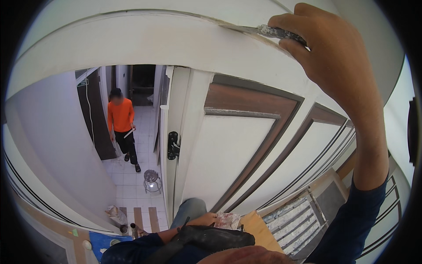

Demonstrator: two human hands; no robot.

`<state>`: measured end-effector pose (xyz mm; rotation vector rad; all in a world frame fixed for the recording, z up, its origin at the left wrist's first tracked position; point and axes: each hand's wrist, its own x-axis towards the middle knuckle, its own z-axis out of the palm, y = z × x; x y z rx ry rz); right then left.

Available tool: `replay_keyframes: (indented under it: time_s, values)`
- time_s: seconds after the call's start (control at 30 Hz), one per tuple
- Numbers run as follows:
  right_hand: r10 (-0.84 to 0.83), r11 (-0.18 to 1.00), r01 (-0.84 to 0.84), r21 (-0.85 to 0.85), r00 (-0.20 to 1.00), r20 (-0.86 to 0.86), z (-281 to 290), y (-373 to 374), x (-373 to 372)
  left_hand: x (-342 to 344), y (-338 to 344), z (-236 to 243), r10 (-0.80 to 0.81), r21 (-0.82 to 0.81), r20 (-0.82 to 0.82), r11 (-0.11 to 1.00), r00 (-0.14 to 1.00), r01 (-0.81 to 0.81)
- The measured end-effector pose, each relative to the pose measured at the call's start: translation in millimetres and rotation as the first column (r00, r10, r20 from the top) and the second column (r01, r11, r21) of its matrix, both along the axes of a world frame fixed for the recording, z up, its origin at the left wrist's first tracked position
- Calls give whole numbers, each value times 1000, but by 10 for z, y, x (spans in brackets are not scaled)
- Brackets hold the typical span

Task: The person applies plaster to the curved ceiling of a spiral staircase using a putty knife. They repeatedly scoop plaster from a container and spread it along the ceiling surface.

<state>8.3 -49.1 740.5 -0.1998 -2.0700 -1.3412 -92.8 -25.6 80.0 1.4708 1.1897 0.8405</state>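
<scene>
Below you, a person in an orange shirt (120, 115) stands on the white tiled floor (132, 189), near a small round stool (151, 177); the open door (228, 145) has a black handle (173, 145).

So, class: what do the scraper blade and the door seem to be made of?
Scraper blade: thin grey metal by its look, handle crusted with dried filler, held in the right hand. Door: probably wood, brown panel frames showing around matte white-painted panels.

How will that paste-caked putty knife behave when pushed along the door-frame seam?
The putty knife blade looks thin, so it probably flexes under pressure. Its crusted handle in the right hand likely grips rough, not slippery. It seems light, held one-handed overhead.
</scene>
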Motion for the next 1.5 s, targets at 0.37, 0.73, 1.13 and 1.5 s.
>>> replay_keyframes:
  time_s: [0.37,0.73,1.13,1.5]
  values:
    - [-25,997,32,68,995,-100,-166,676,255,40,-72,334,23,-265,116,964,993,8]
    - [-231,968,243,60,959,-161,-335,838,481,81,-74,241,106,-272,264,962,959,-31]
    - [75,915,-188,-357,949,-306,-332,618,291,124,-6,95,149,-360,365,933,919,-8]
    - [108,986,-130,-103,975,-192,-391,673,50,121,77,-247,125,-302,388,953,913,-2]
